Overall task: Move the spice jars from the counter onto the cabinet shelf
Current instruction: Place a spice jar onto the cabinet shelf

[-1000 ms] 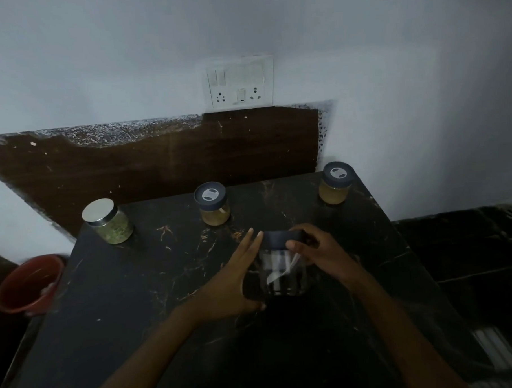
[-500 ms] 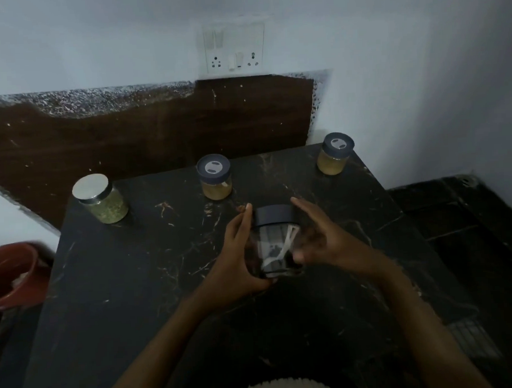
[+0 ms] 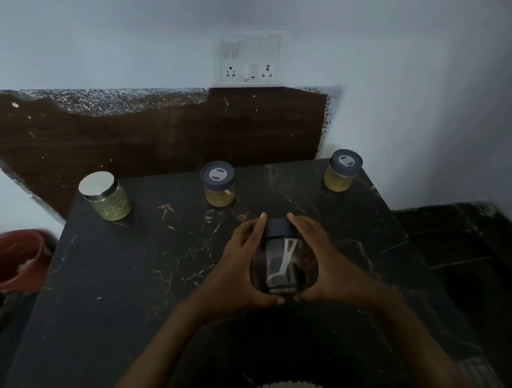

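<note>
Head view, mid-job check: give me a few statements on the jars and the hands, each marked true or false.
1. The left hand and right hand both hold the dark-lidded jar. True.
2. Three more jars stand at the back of the counter: the silver-lidded jar, the middle jar and the corner jar. True.
3. The silver-lidded jar stands farthest right. False: it is farthest left.
4. The dark-lidded jar is full of yellow powder. False: it looks nearly empty, with a white scoop inside.
</note>
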Tool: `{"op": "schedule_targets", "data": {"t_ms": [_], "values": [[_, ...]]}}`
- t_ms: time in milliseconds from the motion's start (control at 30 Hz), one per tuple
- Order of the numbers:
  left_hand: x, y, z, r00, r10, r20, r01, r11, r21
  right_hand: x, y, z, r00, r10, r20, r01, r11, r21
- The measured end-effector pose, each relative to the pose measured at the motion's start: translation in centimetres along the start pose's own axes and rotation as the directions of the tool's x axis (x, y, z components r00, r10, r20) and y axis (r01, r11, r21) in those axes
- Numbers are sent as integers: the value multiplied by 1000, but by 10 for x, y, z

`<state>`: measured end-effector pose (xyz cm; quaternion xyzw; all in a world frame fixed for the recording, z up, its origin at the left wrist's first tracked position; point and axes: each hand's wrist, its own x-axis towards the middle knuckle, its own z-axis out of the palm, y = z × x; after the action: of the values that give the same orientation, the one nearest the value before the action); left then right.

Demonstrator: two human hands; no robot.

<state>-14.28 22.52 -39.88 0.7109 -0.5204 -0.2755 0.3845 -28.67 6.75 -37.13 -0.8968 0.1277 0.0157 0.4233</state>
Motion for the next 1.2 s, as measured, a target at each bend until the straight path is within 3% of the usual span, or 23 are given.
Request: {"op": "schedule_targets", "data": {"t_ms": [300, 533, 733, 967, 1200], "values": [[15, 24, 9, 998, -70, 9, 70, 984, -165, -11, 18, -44, 990, 66, 126, -83, 987, 137], [29, 38, 17, 998, -39, -49, 38, 999, -32, -10, 23, -53, 996, 2, 95, -13, 993, 115], [31, 46, 19, 994, -89, -66, 67, 957, -281, -13, 30, -70, 988, 26, 151, -61, 972, 228], [46, 56, 14, 998, 8, -58, -7, 1000, 19, -5, 26, -70, 998, -31, 63, 24, 994, 105], [43, 52, 9, 993, -27, -113, 8, 986, -167, -4, 31, -80, 994, -3, 105, -17, 982, 187]]}}
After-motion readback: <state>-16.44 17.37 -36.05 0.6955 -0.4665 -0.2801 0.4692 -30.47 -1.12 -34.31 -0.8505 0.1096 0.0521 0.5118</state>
